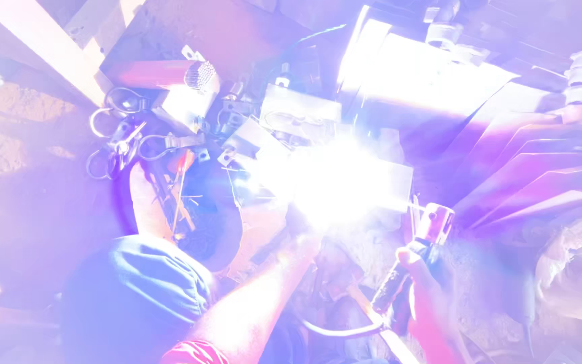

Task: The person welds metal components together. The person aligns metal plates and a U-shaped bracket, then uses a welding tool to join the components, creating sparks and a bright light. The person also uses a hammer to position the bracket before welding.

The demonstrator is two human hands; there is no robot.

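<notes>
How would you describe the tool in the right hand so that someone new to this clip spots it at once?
Start at the blinding white glare in the middle of the view, then drop to its lower right. There the right hand grips a dark-handled electrode holder with a cable looping from its lower end. Its blocky clamp head, pointing up toward the glare, sets it apart from the loose metal clamps at upper left.

Nothing here that counts as a package, label, sign or screen — at least none I can make out. The white-violet glare washes out the middle of the view, and everything around it reads as bare metal and dirt — no printed surface or display shows.
</notes>
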